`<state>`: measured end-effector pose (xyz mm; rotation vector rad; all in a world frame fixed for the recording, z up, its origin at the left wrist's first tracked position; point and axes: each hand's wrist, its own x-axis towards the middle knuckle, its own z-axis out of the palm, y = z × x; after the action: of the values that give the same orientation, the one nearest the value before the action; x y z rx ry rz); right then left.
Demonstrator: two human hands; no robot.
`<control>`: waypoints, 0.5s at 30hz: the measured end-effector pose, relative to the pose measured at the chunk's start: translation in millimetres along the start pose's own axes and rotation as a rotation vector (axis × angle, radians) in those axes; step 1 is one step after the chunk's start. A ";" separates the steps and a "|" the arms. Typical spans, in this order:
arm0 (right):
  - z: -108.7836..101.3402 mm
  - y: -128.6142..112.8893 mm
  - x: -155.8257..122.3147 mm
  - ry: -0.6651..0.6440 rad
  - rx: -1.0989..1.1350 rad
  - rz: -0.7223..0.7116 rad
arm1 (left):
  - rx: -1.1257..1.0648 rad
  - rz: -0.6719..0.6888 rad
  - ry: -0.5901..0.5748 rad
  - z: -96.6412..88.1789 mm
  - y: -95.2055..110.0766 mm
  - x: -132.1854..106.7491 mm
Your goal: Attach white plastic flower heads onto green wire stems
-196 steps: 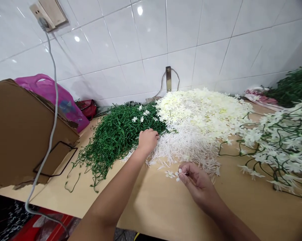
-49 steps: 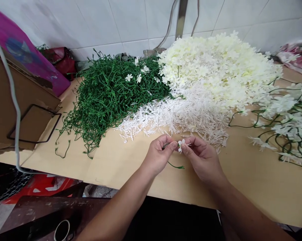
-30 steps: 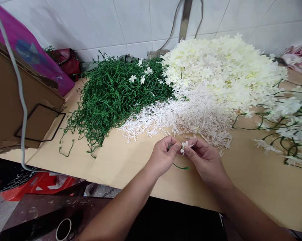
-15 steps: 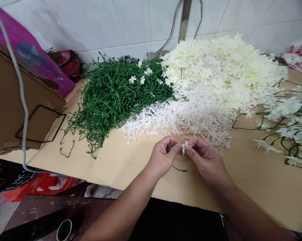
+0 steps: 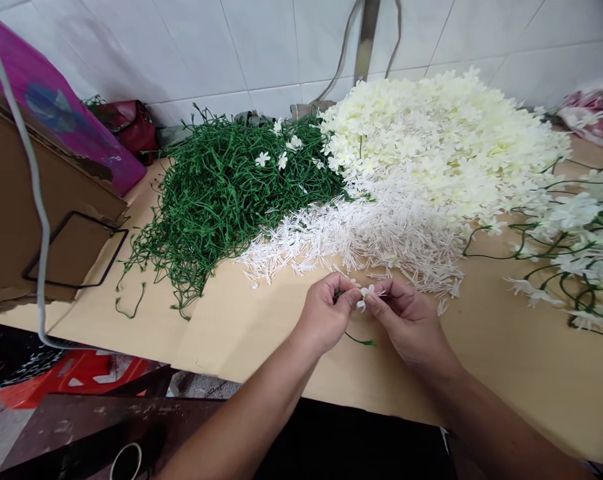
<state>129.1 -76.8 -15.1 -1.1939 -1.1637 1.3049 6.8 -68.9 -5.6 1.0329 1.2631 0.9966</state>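
My left hand (image 5: 326,312) is closed in a pinch, with a green plastic stem (image 5: 361,342) hanging out below its fingers. Against its fingertips is a small white artificial flower (image 5: 365,297). From the other side, my right hand (image 5: 406,323) pinches that flower between thumb and forefinger, and thin white strands poke out beside its fingertips. The exact joint between stem and flower is hidden by my fingers. Just beyond both hands lies a heap of white stamen pieces (image 5: 371,227).
A tangled pile of green stems (image 5: 241,180) lies at the back left. Cream-white petals (image 5: 446,140) are heaped at the back right. Several stemmed flowers (image 5: 576,213) spread along the right side. A cardboard box (image 5: 31,213) and grey cable (image 5: 39,193) stand at the left.
My fingers have shifted slightly on the flower, which now sits turned a little differently between them. The whole view has moved slightly; the piles look the same.
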 end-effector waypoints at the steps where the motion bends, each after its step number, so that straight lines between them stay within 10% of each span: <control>1: 0.3 0.2 -0.2 -0.001 0.000 -0.006 | -0.010 -0.004 -0.003 0.2 0.2 0.1; 15: 0.9 -4.6 1.7 -0.102 0.128 0.010 | -0.121 -0.009 -0.115 -7.2 3.7 0.2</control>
<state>128.3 -74.9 -10.6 -1.0522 -1.1298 1.4403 -0.5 -67.5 -2.2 0.9757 1.0997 0.9807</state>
